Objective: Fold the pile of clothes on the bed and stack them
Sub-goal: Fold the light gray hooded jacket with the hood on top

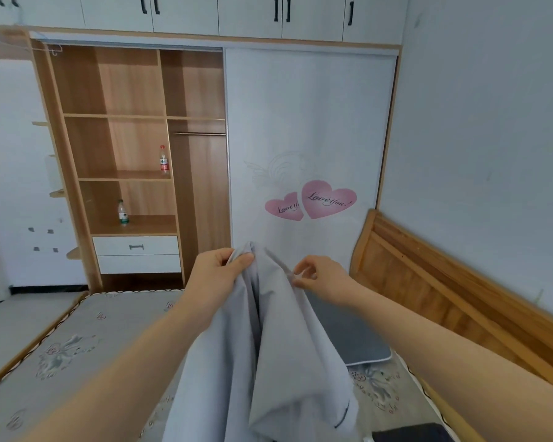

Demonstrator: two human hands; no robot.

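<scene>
I hold the grey garment [268, 339] up over the bed [77, 346], left hand [217, 269] gripping its top, right hand [320, 275] pinching the edge, so it hangs straight for folding.

A home bedroom: patterned mattress [77, 339] on a wooden bed frame [428, 282], built-in wardrobe [134, 122] with open shelves, hanging rail [200, 134], drawers [138, 255], heart-decorated sliding door [310, 154].
</scene>
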